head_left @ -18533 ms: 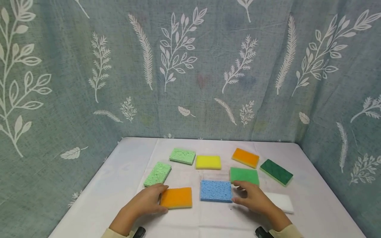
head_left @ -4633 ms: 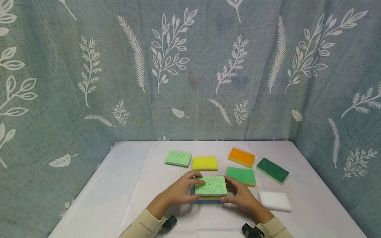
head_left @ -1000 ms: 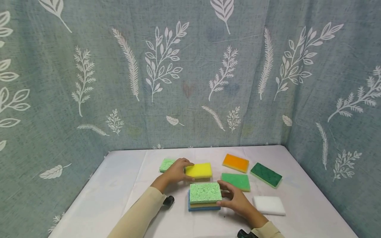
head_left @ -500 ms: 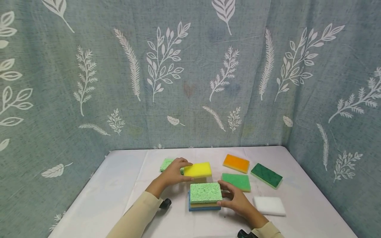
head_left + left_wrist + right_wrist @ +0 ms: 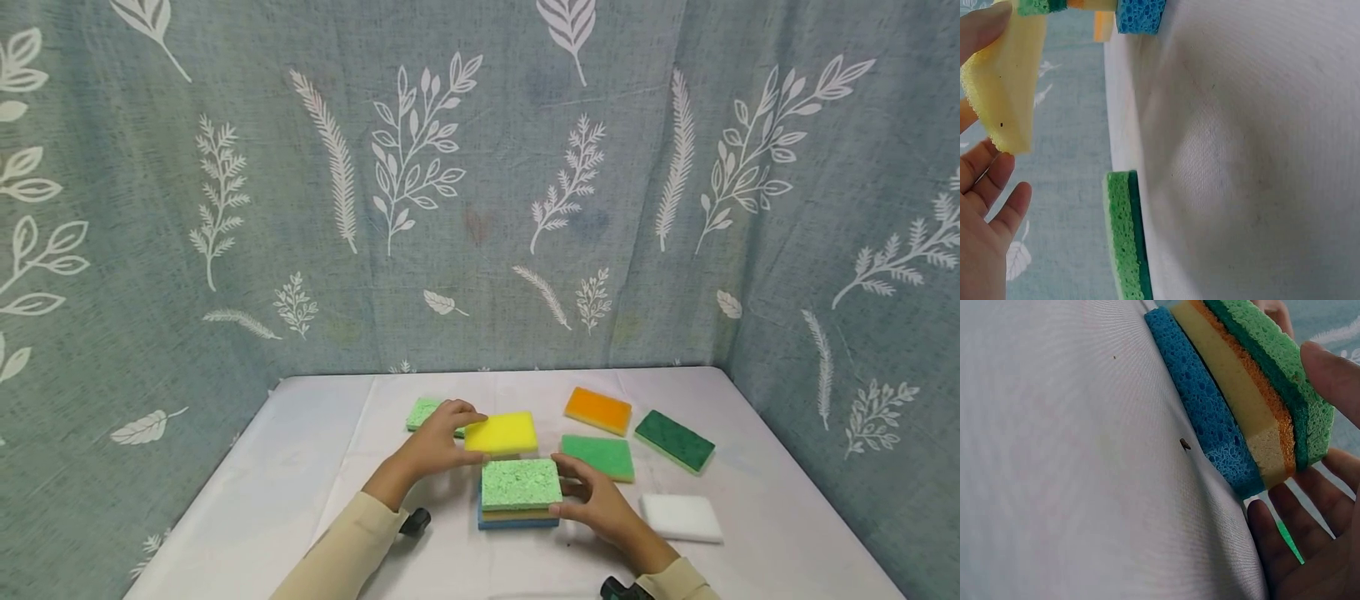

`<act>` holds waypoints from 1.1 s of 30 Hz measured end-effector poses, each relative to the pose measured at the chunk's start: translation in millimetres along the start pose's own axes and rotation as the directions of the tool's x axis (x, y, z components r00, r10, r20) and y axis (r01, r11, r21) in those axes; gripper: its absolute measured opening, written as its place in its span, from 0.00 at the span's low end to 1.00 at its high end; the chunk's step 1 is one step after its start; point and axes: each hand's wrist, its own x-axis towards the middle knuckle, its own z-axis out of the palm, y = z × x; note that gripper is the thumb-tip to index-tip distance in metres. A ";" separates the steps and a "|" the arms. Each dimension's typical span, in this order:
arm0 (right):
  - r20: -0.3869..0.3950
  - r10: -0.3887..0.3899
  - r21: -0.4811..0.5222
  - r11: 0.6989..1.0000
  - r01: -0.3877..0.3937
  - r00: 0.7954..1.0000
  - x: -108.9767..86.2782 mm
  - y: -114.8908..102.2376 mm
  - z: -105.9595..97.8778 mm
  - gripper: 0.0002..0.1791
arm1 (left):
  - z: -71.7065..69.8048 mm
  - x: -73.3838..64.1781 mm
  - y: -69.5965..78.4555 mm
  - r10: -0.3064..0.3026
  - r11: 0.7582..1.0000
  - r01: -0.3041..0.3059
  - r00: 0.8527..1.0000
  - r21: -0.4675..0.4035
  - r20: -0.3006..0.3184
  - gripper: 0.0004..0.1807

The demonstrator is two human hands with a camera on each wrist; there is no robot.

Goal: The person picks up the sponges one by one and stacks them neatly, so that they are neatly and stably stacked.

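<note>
My left hand [image 5: 456,433] grips a yellow sponge [image 5: 502,432] by its left end and holds it in the air, just behind a stack of sponges. In the left wrist view the yellow sponge [image 5: 1004,87] hangs above my loose fingers [image 5: 988,219]. The stack has a light green sponge [image 5: 521,483] on top, an orange-and-yellow one in the middle and a blue sponge [image 5: 517,523] at the bottom. My right hand [image 5: 576,492] rests against the stack's right end. There the thumb [image 5: 1335,375] touches the green sponge [image 5: 1272,369] and straight fingers [image 5: 1297,537] lie beside the blue sponge [image 5: 1210,419].
On the white cloth [image 5: 315,467] lie a light green sponge [image 5: 422,412] behind my left hand, an orange sponge [image 5: 597,410], a green sponge [image 5: 597,457], a dark green sponge [image 5: 674,440] and a white sponge [image 5: 681,517]. Patterned fabric walls [image 5: 480,208] close off three sides.
My left hand has lifted the yellow sponge off the cloth and brought it a little nearer the stack. The right hand stays at the stack's right end.
</note>
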 end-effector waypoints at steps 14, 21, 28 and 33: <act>0.001 0.001 0.027 1.000 -0.001 1.000 -1.0 -0.7 0.4 0.43 | -8.1 -9.5 14.8 0.090 0.996 -0.089 0.996 0.027 -0.029 0.36; 0.007 -0.002 0.032 0.999 0.002 1.000 -1.2 -0.7 0.2 0.44 | -7.9 -14.3 26.0 0.099 0.995 -0.098 0.995 0.022 -0.012 0.36; 0.003 0.006 0.040 0.999 -0.006 1.000 -1.9 -2.2 0.2 0.44 | -3.4 -19.5 33.4 0.095 0.995 -0.095 0.995 0.039 0.009 0.35; -0.007 0.009 0.033 0.999 -0.009 1.000 -1.0 -1.5 0.6 0.44 | -1.3 -22.8 41.3 0.092 0.995 -0.093 0.995 0.037 0.033 0.35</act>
